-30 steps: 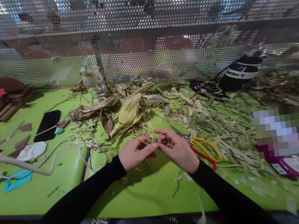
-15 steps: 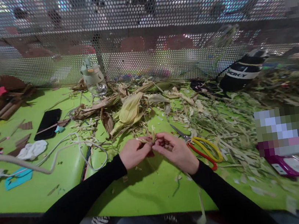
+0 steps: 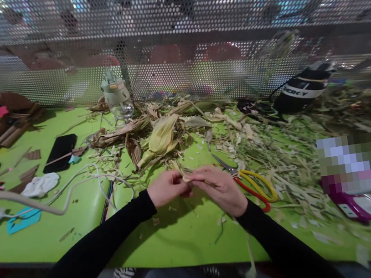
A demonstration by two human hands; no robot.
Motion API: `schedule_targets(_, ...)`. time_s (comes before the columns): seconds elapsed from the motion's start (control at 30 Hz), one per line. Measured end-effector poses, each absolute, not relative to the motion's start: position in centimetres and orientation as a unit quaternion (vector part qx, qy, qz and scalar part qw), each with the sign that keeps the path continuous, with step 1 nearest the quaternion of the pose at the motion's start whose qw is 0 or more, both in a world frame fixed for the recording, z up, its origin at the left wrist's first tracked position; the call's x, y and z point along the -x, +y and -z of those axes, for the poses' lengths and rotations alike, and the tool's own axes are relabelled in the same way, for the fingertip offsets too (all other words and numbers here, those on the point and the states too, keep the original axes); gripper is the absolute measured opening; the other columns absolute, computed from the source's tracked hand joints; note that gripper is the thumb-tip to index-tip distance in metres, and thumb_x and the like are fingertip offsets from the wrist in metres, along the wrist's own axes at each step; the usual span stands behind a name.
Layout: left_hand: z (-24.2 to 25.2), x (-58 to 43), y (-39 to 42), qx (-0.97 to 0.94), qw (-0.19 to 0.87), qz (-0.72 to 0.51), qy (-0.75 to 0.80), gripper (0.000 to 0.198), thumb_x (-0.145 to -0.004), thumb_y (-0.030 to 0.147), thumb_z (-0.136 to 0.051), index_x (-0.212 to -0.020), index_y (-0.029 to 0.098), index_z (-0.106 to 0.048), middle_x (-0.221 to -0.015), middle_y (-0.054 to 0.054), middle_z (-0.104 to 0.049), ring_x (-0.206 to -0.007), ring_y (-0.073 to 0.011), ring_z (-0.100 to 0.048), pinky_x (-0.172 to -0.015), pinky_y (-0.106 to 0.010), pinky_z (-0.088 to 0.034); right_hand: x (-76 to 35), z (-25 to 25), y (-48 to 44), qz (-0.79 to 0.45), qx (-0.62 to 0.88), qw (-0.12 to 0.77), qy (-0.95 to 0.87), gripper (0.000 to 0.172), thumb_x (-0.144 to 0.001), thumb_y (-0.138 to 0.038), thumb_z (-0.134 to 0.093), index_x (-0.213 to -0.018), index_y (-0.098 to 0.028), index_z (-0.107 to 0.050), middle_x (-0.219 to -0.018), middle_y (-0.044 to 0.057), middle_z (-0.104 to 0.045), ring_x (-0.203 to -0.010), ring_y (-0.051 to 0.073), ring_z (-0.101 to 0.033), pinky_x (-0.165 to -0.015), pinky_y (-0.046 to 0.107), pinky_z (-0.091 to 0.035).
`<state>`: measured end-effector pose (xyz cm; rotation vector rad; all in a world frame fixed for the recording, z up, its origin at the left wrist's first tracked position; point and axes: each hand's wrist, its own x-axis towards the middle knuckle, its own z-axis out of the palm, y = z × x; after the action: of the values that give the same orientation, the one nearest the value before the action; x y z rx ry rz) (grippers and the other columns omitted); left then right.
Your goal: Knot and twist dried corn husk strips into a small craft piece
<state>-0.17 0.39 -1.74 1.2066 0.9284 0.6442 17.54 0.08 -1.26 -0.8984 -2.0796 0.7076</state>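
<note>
Most of the green table (image 3: 172, 240) is littered with dry scraps, and the husk heap (image 3: 161, 138) lies beyond and left of the red-and-yellow scissors (image 3: 252, 184). Just left of the scissors the hands meet, fingertips pressed together. The left hand (image 3: 166, 188) and right hand (image 3: 220, 188) each pinch a thin husk strip (image 3: 184, 175). Its long axis runs roughly crosswise between them, equally near both hands.

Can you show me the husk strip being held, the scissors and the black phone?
husk strip (image 3: 181, 171), head view, its pale upper end.
scissors (image 3: 235, 173), head view, the pivot where blades meet handles.
black phone (image 3: 59, 152), head view, middle of its screen.
</note>
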Motion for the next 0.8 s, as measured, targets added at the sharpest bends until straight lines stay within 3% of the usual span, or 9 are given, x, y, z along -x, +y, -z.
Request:
schedule_targets(0.17,1.1,0.5,0.1,-0.652,0.589,-0.195,0.436,0.028,-0.074,0.038,-0.057,-0.068,0.012,-0.066,-0.062,-0.003,-0.066,-0.058,-0.0133,-0.059,-0.058,-0.023,-0.046,-17.4,1.2,-0.1,-0.283,0.386,0.342,-0.808,0.014,-0.083,-0.022,-0.058,-0.096,-0.02,-0.063,-0.082,0.003,-0.067,-0.07,0.014,-0.061,-0.064,0.028,-0.052)
schedule_targets(0.23,0.9,0.6,0.2,-0.652,0.597,-0.193,0.426,0.039,-0.08,0.044,-0.047,-0.068,0.013,-0.066,-0.066,-0.005,-0.068,-0.063,-0.0145,-0.062,-0.065,-0.025,-0.048,-17.4,1.1,-0.2,-0.289,0.394,0.33,-0.808,0.01,-0.083,-0.021,-0.056,-0.092,-0.019,-0.061,-0.079,0.002,-0.065,-0.066,0.014,-0.06,-0.06,0.028,-0.052)
schedule_targets(0.33,0.9,0.6,0.3,-0.608,0.651,-0.211,0.403,0.042,-0.085,0.038,-0.034,-0.068,0.014,-0.064,-0.07,-0.006,-0.07,-0.067,-0.0151,-0.064,-0.072,-0.027,-0.05,-17.5,1.0,-0.2,-0.304,0.403,0.318,-0.803,0.014,-0.083,-0.023,-0.057,-0.097,-0.019,-0.059,-0.079,0.002,-0.064,-0.065,0.013,-0.059,-0.06,0.028,-0.051)
schedule_targets(0.47,1.1,0.3,0.1,-0.606,0.648,-0.214,0.41,0.035,-0.081,0.027,-0.036,-0.064,0.015,-0.064,-0.071,-0.006,-0.071,-0.069,-0.0161,-0.065,-0.07,-0.026,-0.051,-17.6,0.8,0.0,-0.294,0.429,0.293,-0.802,0.025,-0.087,-0.03,-0.053,-0.109,-0.021,-0.06,-0.08,0.002,-0.064,-0.069,0.014,-0.059,-0.061,0.028,-0.049)
schedule_targets(0.63,0.9,0.1,-0.2,-0.621,0.625,-0.214,0.421,0.035,-0.078,0.022,-0.036,-0.061,0.015,-0.066,-0.069,-0.005,-0.071,-0.069,-0.0165,-0.065,-0.069,-0.025,-0.051,-17.5,0.7,0.0,-0.279,0.442,0.309,-0.794,0.016,-0.087,-0.031,-0.053,-0.085,-0.018,-0.062,-0.077,0.002,-0.064,-0.068,0.014,-0.058,-0.062,0.027,-0.047)
schedule_targets(0.8,0.7,0.0,-0.3,-0.638,0.604,-0.206,0.431,0.034,-0.078,0.021,-0.036,-0.061,0.015,-0.066,-0.07,-0.006,-0.071,-0.068,-0.0161,-0.065,-0.068,-0.025,-0.05,-17.3,0.5,0.0,-0.287,0.42,0.309,-0.803,0.016,-0.087,-0.031,-0.053,-0.093,-0.02,-0.065,-0.081,0.002,-0.065,-0.071,0.014,-0.057,-0.063,0.027,-0.045)
